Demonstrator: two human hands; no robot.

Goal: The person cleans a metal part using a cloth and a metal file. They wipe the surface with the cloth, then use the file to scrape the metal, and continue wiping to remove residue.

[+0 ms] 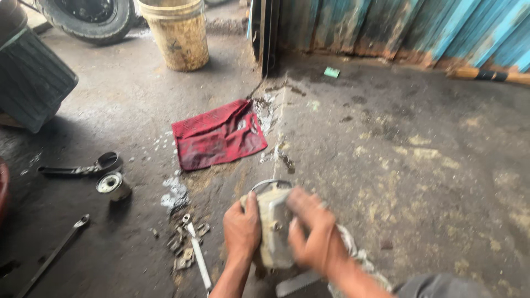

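A pale, dirty metal engine part (274, 221) stands on the concrete floor near the bottom centre. My left hand (241, 229) grips its left side, thumb up along the edge. My right hand (310, 234) is blurred and lies over its right side, fingers curled against the metal. A whitish rag (353, 251) lies under and beside the right hand; whether the hand holds it I cannot tell. A thin curved metal rim (270, 182) shows at the top of the part.
A red cloth (218, 135) lies further away. To the left are a connecting rod (83, 167), a short cylinder (113, 186), a long wrench (55, 254), small metal bits (185, 245) and a screwdriver (197, 254). A yellow bucket (178, 33), a tyre (88, 19) and a blue corrugated wall (414, 27) stand at the back.
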